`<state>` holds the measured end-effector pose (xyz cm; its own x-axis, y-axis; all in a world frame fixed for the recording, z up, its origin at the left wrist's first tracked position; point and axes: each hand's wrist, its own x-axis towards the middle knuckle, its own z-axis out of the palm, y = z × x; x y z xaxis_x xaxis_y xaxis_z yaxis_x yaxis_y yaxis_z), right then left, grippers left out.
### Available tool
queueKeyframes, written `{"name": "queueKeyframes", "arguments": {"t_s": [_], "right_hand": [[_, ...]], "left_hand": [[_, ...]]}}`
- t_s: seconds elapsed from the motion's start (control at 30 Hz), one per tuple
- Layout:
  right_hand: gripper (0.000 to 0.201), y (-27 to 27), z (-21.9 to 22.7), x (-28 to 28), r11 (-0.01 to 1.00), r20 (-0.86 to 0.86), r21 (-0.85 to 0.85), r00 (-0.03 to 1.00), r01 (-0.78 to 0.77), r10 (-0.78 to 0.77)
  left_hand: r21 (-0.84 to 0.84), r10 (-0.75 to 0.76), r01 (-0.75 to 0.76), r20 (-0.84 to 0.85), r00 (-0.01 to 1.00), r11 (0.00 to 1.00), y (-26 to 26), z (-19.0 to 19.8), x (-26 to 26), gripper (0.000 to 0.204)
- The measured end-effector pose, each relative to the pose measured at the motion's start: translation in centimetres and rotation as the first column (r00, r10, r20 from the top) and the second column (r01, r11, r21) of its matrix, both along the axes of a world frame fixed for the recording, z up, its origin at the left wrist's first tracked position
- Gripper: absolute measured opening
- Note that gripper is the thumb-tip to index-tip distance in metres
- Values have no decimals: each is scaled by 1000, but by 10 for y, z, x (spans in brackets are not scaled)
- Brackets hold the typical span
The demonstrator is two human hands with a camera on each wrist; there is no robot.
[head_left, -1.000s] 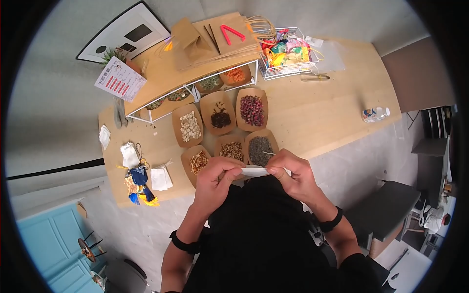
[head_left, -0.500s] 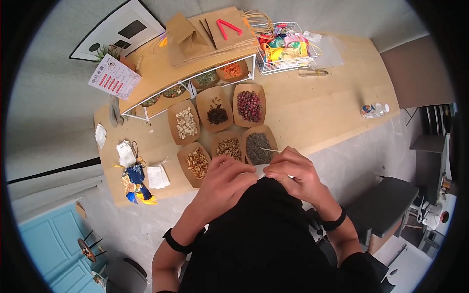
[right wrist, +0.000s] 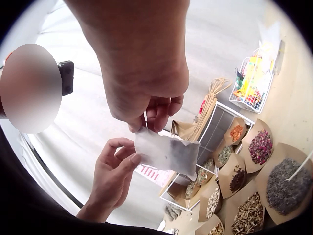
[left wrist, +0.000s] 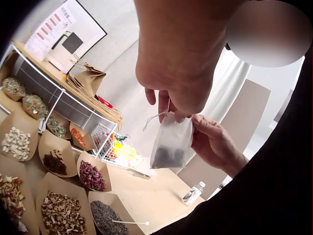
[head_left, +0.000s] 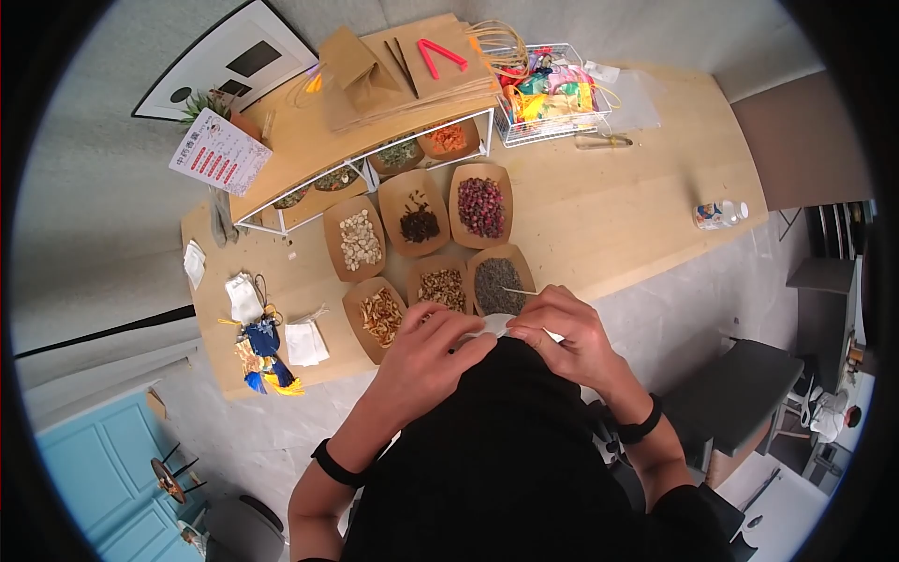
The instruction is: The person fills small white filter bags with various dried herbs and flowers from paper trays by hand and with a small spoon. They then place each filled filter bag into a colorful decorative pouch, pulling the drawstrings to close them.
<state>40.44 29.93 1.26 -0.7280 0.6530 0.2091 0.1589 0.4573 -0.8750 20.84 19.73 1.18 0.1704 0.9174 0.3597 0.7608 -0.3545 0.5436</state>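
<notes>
In front of the body, both hands hold a small white see-through drawstring bag by its top edge. Dark loose filling shows at its bottom, and a thin string loop sticks out beside the opening. My left hand pinches one side of the top between thumb and fingers. The other side is pinched by my right hand, close to the left fingertips. Just beyond the hands stands a paper tray of grey-purple dried buds, with a thin white stick lying in it.
More paper trays hold dried rosebuds, dark cloves-like bits and white pieces. A white-framed shelf bears paper bags. Flat white bags and tasselled pouches lie left; a bottle stands right.
The left hand has shifted its grip, its fingers now close to the right hand's. The bag's top edge, stretched straight between the hands before, now looks slacker. The head view has shifted slightly.
</notes>
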Motion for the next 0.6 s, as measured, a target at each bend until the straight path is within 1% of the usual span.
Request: {"name": "queueKeyframes", "arguments": {"t_s": [0.13,0.2,0.27,0.37,0.47,0.6], "right_hand": [[5,0,-7,-2,1000,-1,11,1000,6,-6],[7,-1,-8,-1,1000,-6,26,1000,5,-5],[7,-1,-6,-2,1000,16,-11,1000,16,-16],[8,-1,-9,-1,1000,21,10,1000,19,-19],[8,-2,-9,1,1000,35,14,999,5,-6],[6,-1,-8,2,1000,32,30,999,0,-1]], "left_hand": [[2,-6,6,-28,1000,1000,1,-3,0,30],[2,-6,6,-26,1000,1000,1,-3,0,30],[2,-7,7,-24,1000,1000,1,-4,1,31],[0,-10,10,-14,1000,1000,2,-6,1,30],[-14,6,-6,11,1000,1000,2,-9,2,26],[-70,-7,14,101,995,997,6,-10,1,18]]}}
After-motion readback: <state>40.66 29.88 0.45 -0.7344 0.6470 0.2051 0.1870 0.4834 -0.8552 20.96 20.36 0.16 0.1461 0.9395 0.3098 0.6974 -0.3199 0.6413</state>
